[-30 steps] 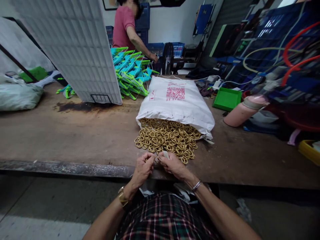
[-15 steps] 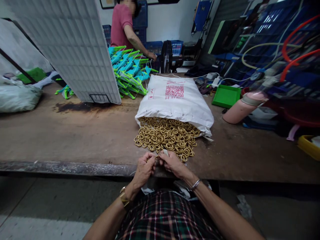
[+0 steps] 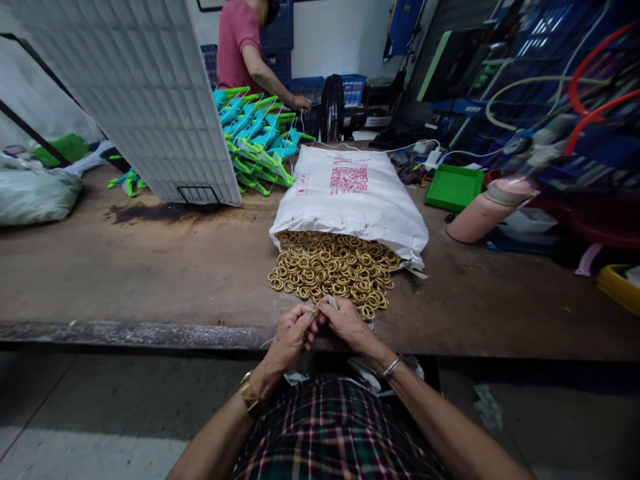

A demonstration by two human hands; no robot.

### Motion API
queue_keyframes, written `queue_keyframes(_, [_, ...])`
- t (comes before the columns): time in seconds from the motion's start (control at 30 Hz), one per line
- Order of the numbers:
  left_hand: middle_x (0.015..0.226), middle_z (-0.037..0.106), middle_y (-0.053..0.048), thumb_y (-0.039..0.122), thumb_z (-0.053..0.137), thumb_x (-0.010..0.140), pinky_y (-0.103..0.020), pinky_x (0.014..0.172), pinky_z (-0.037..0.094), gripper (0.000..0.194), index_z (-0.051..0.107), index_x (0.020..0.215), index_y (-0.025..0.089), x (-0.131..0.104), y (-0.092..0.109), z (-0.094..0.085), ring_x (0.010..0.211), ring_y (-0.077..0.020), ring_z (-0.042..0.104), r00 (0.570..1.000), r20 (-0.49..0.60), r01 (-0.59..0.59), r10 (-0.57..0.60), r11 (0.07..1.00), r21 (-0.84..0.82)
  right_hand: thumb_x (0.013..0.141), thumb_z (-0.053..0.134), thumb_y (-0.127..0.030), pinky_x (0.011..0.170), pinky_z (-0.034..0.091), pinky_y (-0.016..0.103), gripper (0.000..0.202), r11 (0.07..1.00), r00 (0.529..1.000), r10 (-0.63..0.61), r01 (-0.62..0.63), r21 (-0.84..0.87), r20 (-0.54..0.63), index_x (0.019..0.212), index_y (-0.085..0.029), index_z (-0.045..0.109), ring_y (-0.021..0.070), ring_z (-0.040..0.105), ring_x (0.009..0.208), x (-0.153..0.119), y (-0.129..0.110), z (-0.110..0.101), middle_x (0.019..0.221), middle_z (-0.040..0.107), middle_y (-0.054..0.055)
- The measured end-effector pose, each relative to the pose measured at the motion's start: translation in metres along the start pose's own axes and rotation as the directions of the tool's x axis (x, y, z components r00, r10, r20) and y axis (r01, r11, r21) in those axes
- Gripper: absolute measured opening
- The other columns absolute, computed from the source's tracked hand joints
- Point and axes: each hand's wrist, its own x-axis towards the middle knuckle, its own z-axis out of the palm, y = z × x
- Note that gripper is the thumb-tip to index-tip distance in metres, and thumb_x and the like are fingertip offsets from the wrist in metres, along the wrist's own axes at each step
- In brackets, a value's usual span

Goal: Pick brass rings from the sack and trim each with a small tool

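head view only; looks forward-down over workbench (image 3: 150,280); hands near

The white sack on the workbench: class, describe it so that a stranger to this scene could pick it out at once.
Start at the long brown workbench and look to its middle, just beyond the person's two hands. There lies the white sack on its side, gold rings spilling from its open mouth. Unlike the grey bag far left, it bears a red printed code.

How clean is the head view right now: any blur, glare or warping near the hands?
Head view: the left hand and right hand look sharp, evenly lit, no glare; what they pinch is too small to tell. The gold rings are crisp. Wide-angle warping bends the table edge and outer corners.
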Motion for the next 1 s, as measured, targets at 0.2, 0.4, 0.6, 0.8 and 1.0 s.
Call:
queue_keyframes(0.2, [0.058, 0.049, 0.005, 0.047, 0.056, 0.071, -0.014, 0.037, 0.031, 0.031, 0.048, 0.073, 0.016, 0.001, 0.000, 0.000, 0.041, -0.0037, 0.040, 0.996, -0.078, -0.037, 0.044, 0.996, 0.079, 0.077, 0.038, -0.016, 0.055, 0.028, 0.021, 0.015, 0.851, 0.987, -0.152, 0.162, -0.500, 0.062, 0.069, -0.018, 0.050, 0.0099, 0.043, 0.056, -0.009, 0.004, 0.001, 0.061, 0.052, -0.001])
queue_keyframes(0.4, [0.057, 0.049, 0.005, 0.047, 0.054, 0.072, -0.014, 0.036, 0.031, 0.031, 0.047, 0.073, 0.017, 0.003, -0.005, -0.003, 0.040, -0.0042, 0.041, 0.992, -0.094, -0.068, 0.080, 0.990, 0.123, 0.075, 0.040, -0.012, 0.058, 0.028, 0.022, 0.017, 0.714, 0.980, -0.136, 0.197, -0.671, 0.144, 0.082, -0.017, 0.054, 0.0119, 0.049, 0.061, -0.013, 0.005, 0.007, 0.071, 0.060, 0.003])
queue_keyframes(0.6, [0.054, 0.049, 0.005, 0.049, 0.053, 0.072, -0.014, 0.036, 0.031, 0.032, 0.047, 0.072, 0.017, 0.005, -0.011, -0.007, 0.039, -0.0046, 0.041, 0.991, -0.108, -0.057, 0.073, 0.988, 0.144, 0.074, 0.040, -0.012, 0.059, 0.028, 0.023, 0.021, 0.631, 0.983, -0.067, 0.173, -0.756, 0.169, 0.090, -0.016, 0.054, 0.0138, 0.054, 0.065, -0.012, 0.003, 0.009, 0.076, 0.062, 0.005])
queue_keyframes(0.8, [0.051, 0.047, 0.005, 0.049, 0.054, 0.073, -0.015, 0.037, 0.031, 0.033, 0.046, 0.067, 0.017, -0.010, 0.003, -0.006, 0.039, -0.0048, 0.040, 0.998, -0.054, -0.029, 0.039, 0.983, 0.183, 0.076, 0.039, -0.013, 0.056, 0.026, 0.024, 0.020, 0.581, 0.986, -0.018, 0.145, -0.801, 0.165, 0.090, -0.015, 0.053, 0.0146, 0.056, 0.066, -0.007, -0.004, 0.007, 0.077, 0.064, 0.007])
queue_keyframes(1.0, [0.055, 0.049, 0.004, 0.047, 0.056, 0.072, -0.014, 0.036, 0.027, 0.031, 0.046, 0.070, 0.018, -0.031, 0.019, -0.001, 0.040, -0.0039, 0.039, 0.990, 0.135, 0.059, -0.044, 0.993, -0.105, 0.076, 0.044, -0.018, 0.053, 0.025, 0.024, 0.016, 0.574, 0.992, -0.043, 0.120, -0.810, 0.116, 0.090, -0.015, 0.050, 0.0148, 0.057, 0.064, 0.003, -0.005, 0.011, 0.074, 0.064, 0.007])
